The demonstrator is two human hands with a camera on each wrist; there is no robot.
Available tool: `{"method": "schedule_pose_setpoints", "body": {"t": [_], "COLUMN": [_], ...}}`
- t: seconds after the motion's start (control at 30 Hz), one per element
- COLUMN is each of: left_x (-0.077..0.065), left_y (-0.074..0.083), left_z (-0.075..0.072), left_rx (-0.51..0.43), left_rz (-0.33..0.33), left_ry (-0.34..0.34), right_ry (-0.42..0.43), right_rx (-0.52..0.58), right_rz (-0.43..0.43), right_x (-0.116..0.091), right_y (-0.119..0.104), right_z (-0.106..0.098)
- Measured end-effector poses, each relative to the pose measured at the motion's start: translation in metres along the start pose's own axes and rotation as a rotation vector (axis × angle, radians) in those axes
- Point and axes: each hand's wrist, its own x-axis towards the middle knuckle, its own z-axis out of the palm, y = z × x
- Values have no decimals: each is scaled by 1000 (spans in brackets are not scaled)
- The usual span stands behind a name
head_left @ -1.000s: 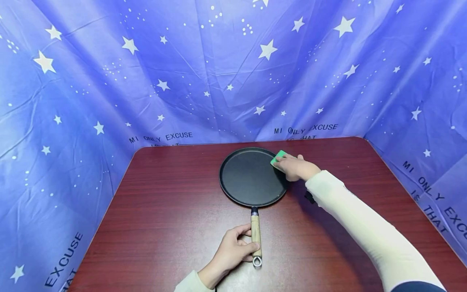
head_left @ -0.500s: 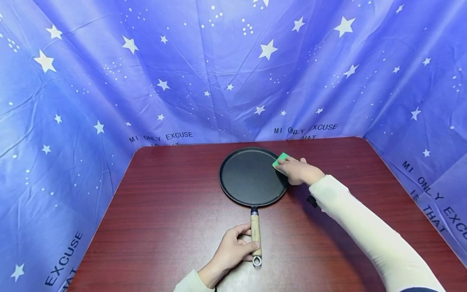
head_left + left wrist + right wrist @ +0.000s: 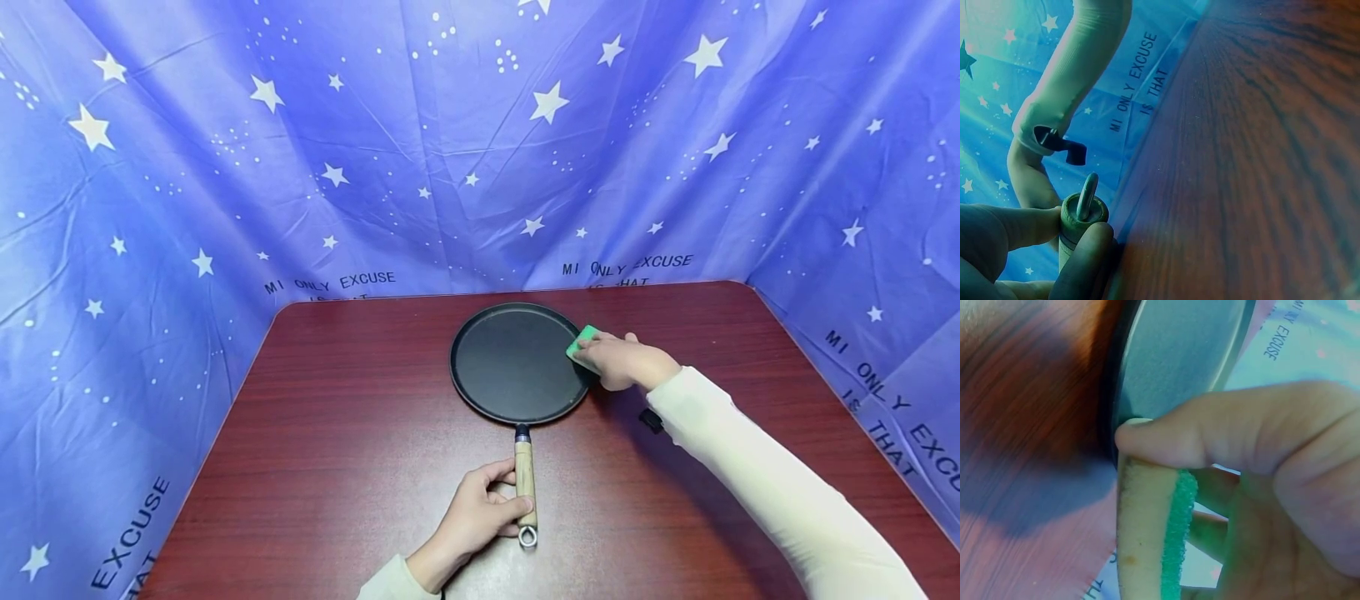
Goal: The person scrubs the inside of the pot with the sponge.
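A round black flat pan (image 3: pixel 517 367) lies on the table with its wooden handle (image 3: pixel 525 475) pointing toward me. My left hand (image 3: pixel 476 512) grips that handle close to its metal hanging ring (image 3: pixel 528 537), thumb on top. In the left wrist view, thumb and fingers close round the handle end (image 3: pixel 1079 228). My right hand (image 3: pixel 626 360) holds a sponge (image 3: pixel 581 342) at the pan's right rim. The right wrist view shows the thumb (image 3: pixel 1160 440) and fingers pinching the sponge (image 3: pixel 1147 531), which has a pale yellow layer and a rough green layer.
The dark red wood-grain table (image 3: pixel 337 400) reaches back to a blue curtain (image 3: pixel 420 150) printed with white stars and black lettering. A black wrist mount (image 3: pixel 651 420) sits under the right sleeve cuff.
My right hand has slid the sponge along the pan's right rim, toward me and slightly right. The left hand and the pan have stayed in place.
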Motion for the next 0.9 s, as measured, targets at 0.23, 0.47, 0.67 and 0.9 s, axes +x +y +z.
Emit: {"method": "schedule_pose_setpoints", "body": {"t": [0.23, 0.47, 0.67, 0.9], "left_x": [0, 0, 1, 0], "left_y": [0, 0, 0, 1], "left_z": [0, 0, -1, -1], "left_rx": [-6, 3, 5, -6], "left_rz": [-5, 3, -4, -6], "left_ry": [1, 0, 5, -3], "right_ry": [-16, -24, -40, -66], "right_rx": [29, -30, -34, -25], "right_rz": [8, -12, -49, -81], "right_x": [-13, -21, -27, -30], "right_y": [-8, -19, -23, -24], "right_z": [-1, -3, -5, -6]}}
